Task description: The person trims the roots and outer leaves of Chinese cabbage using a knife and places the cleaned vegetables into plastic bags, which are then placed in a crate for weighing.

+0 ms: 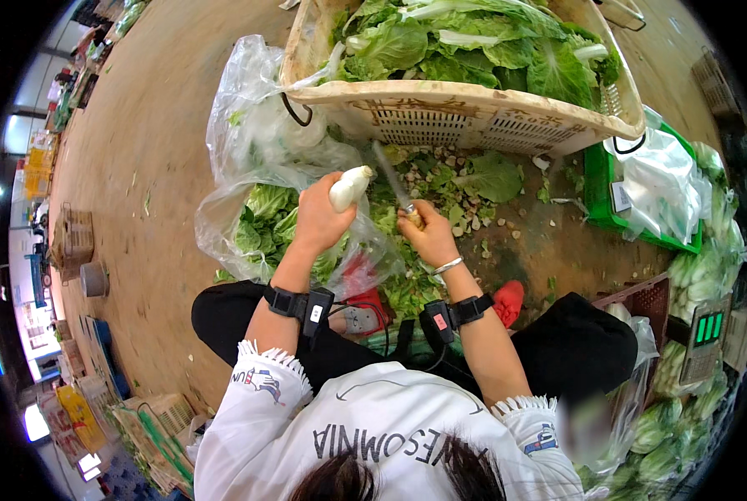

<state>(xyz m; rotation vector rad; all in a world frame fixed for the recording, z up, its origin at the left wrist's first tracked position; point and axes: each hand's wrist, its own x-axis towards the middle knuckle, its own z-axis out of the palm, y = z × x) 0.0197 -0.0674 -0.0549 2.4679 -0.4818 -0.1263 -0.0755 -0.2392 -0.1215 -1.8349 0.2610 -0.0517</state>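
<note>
My left hand (322, 215) is closed around a small pale vegetable (350, 189), white and stubby like the stalk end of a leafy cabbage. Its cut end points up and to the right; my palm hides the rest. In my right hand (430, 236) is a knife (390, 173), gripped by its handle. The blade slants up and left and is slightly blurred, apart from the vegetable. Below my left hand, a clear plastic bag (215, 219) lies open with green leafy heads (265, 219) in it. Cut stem ends and loose leaves (488, 177) litter the ground ahead of my right hand.
A large cream plastic crate (465, 104) full of green leaves stands straight ahead, a black hook handle on its near side. To the right are a green crate (599, 188) with plastic bags, a digital scale (706, 338) and stacked cabbages (661, 426). A metal pot (94, 280) sits far left.
</note>
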